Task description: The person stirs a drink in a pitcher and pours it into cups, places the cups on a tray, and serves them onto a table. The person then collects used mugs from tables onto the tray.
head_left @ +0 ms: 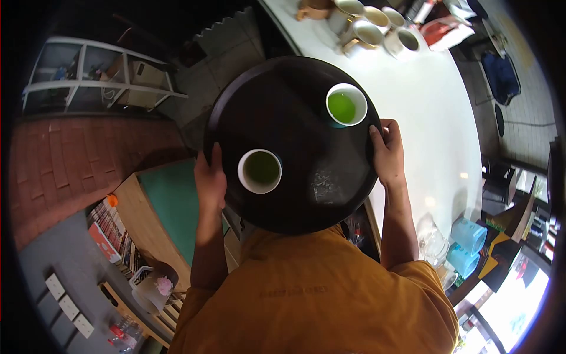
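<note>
A round dark tray (295,147) is held level in front of my body by both hands. My left hand (211,180) grips its left rim, with the thumb on top. On the right rim, my right hand (387,152) is closed in the same way, fingers under the edge. Two white-rimmed cups stand on the tray: one cup (260,171) with dark green liquid near my left hand, another cup (346,105) with bright green liquid near my right hand. A wet patch (326,184) shines on the tray's surface.
A white counter (433,130) runs along the right, with several mugs (367,34) at its far end and blue containers (469,236) near its lower edge. At the left are a wooden cabinet with a green top (171,200), a brick wall (88,153) and white shelving (97,85).
</note>
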Demonstrator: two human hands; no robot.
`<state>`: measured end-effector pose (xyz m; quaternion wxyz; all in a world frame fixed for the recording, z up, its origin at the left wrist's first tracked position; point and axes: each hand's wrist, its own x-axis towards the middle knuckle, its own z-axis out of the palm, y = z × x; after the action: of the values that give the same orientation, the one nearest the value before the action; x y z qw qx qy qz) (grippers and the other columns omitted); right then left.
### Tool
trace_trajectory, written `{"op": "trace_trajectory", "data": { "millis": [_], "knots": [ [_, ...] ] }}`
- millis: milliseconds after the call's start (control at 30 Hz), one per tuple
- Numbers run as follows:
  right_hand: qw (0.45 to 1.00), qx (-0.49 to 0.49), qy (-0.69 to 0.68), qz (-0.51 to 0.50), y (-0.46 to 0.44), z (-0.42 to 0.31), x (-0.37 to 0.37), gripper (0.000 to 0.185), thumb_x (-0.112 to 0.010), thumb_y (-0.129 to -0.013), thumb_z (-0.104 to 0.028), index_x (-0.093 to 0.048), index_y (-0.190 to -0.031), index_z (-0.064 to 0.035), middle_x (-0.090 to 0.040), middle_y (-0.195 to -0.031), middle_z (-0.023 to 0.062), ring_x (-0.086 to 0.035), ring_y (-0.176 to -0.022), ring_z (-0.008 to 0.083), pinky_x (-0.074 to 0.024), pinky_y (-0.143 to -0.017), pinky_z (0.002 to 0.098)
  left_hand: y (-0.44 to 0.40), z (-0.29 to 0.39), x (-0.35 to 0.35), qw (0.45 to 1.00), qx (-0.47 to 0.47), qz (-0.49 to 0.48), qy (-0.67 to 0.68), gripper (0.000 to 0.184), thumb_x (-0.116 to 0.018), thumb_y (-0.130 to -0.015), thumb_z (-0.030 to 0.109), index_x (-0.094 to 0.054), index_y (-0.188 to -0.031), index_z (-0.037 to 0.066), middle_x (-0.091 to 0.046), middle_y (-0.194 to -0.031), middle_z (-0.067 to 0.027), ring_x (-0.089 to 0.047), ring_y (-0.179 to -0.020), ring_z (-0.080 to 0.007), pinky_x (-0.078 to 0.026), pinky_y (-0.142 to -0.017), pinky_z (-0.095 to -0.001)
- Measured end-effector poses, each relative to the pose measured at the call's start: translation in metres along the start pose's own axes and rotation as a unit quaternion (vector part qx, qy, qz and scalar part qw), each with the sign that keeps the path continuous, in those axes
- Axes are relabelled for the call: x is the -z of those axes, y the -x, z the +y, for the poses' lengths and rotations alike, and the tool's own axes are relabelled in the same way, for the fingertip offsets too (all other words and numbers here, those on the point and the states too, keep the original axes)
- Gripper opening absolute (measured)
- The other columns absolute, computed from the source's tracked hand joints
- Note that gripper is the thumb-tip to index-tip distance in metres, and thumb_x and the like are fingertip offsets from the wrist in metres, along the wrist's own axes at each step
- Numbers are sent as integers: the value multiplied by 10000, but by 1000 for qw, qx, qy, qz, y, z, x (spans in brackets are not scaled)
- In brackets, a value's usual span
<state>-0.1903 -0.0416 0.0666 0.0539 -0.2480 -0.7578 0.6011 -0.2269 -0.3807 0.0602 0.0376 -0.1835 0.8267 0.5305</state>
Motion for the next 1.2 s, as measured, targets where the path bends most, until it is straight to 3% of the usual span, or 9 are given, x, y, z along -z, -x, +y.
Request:
{"op": "trace_trajectory", "data": {
  "millis": [33,233,300,333,400,500,667,933,1200],
  "knots": [
    [998,-55,-40,-8,3,-14,-18,127,-546,-992,-108,-516,-1069,-12,-649,-894,86,-581,-775,91,-471,-685,235,-14,-11,18,1000,-1,10,6,495,-546,-1007,354,-553,-1252,-75,-628,-1186,-234,-602,-1106,-307,-436,-956,-359],
    [987,-42,-155,-30,-1,-51,-117,135,-557,-970,-158,-555,-1006,-27,-646,-912,68,-591,-798,110,-485,-724,252,-102,-28,123,994,-83,18,-72,469,-545,-998,357,-579,-1239,-44,-622,-1219,-253,-594,-1154,-353,-438,-963,-391],
    [987,-43,-152,-27,-1,-74,-153,338,-557,-966,-201,-560,-1210,32,-654,-1105,140,-614,-1015,179,-477,-897,288,-123,-11,153,989,-123,-12,-76,438,-549,-993,344,-590,-1230,-23,-649,-1169,-235,-618,-1117,-338,-448,-949,-394],
    [987,-37,-153,-32,0,-84,-170,338,-557,-966,-201,-560,-1210,32,-654,-1105,140,-614,-1015,179,-477,-897,288,-136,-11,166,989,-125,-5,-73,438,-549,-993,344,-590,-1230,-23,-649,-1169,-235,-618,-1117,-338,-448,-949,-394],
    [996,-67,-63,1,0,-105,-203,609,-554,-979,-324,-413,-1399,95,-566,-1282,214,-547,-1172,231,-409,-1015,311,-162,-10,189,989,-128,-16,-71,416,-551,-990,330,-595,-1221,-13,-667,-1131,-223,-636,-1083,-328,-458,-928,-390],
    [990,-72,-115,-27,-8,-135,-242,646,-556,-991,-355,-400,-1402,118,-566,-1305,221,-545,-1198,240,-405,-1027,302,-202,-13,211,990,-125,-4,-56,401,-552,-990,323,-608,-1184,-23,-674,-1101,-221,-645,-1060,-322,-465,-909,-384],
    [990,-37,-127,-48,-54,-153,-291,430,-512,-1026,-304,-540,-1273,47,-651,-1087,116,-601,-986,156,-464,-898,279,-280,-2,229,994,-86,-21,-71,399,-561,-987,319,-610,-1169,-33,-678,-1054,-210,-647,-998,-280,-469,-886,-366],
    [983,-28,-168,-64,-186,-204,-347,265,-536,-1010,-235,-568,-1118,4,-622,-947,64,-573,-865,108,-476,-787,254,-409,70,206,992,-102,0,-71,406,-582,-982,331,-611,-1160,-34,-677,-1064,-166,-620,-973,-230,-462,-876,-336],
    [974,-28,-218,-55,-335,-241,-370,316,-511,-1021,-278,-567,-1115,18,-606,-958,40,-529,-905,87,-440,-793,229,-547,163,161,998,-20,-62,9,433,-589,-979,330,-590,-1212,-35,-662,-1119,-150,-602,-1032,-229,-440,-916,-318]
  ]
}}
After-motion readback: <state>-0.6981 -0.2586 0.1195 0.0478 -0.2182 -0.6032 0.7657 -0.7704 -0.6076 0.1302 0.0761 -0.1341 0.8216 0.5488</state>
